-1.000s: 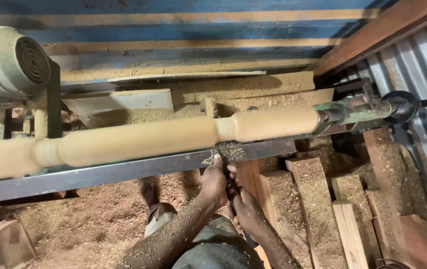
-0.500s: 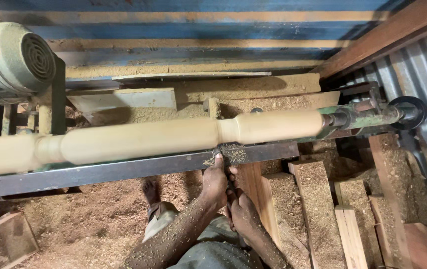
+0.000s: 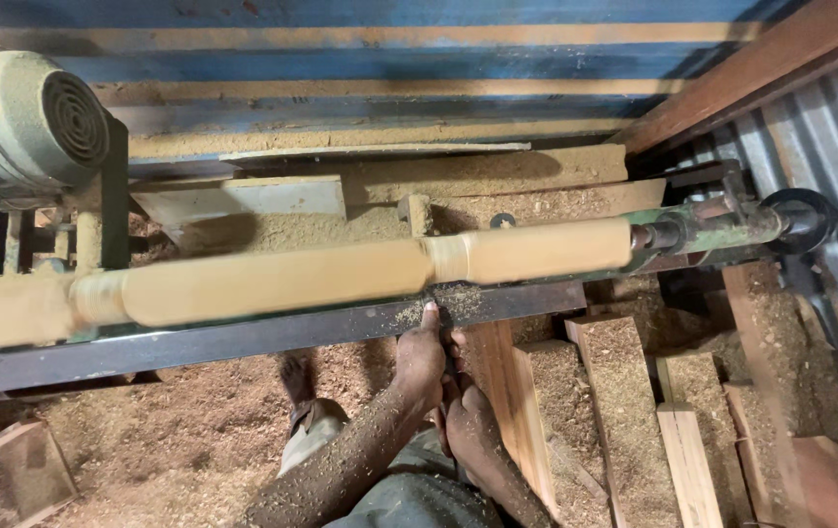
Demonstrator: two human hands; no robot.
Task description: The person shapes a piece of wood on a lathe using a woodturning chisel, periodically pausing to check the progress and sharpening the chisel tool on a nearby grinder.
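A long pale wooden spindle (image 3: pixel 301 279) is mounted across a lathe and looks blurred from spinning. A narrow groove sits near its middle right. My left hand (image 3: pixel 421 357) grips a turning tool (image 3: pixel 446 337) against the dark steel tool rest (image 3: pixel 243 337), with the thumb up on the rail. Its tip meets the wood just below the groove. My right hand (image 3: pixel 471 425) holds the tool's handle lower down, close to my body. Both forearms are dusted with sawdust.
An electric motor (image 3: pixel 28 117) sits at the upper left. The tailstock with a black handwheel (image 3: pixel 802 217) holds the spindle's right end. Several sawdust-covered wooden planks (image 3: pixel 624 401) lean at the lower right. My bare foot (image 3: pixel 294 376) stands in deep sawdust below the rail.
The view has shifted slightly. My hands and the tool stay at the same spot on the rest, under the groove, while the spindle keeps spinning.
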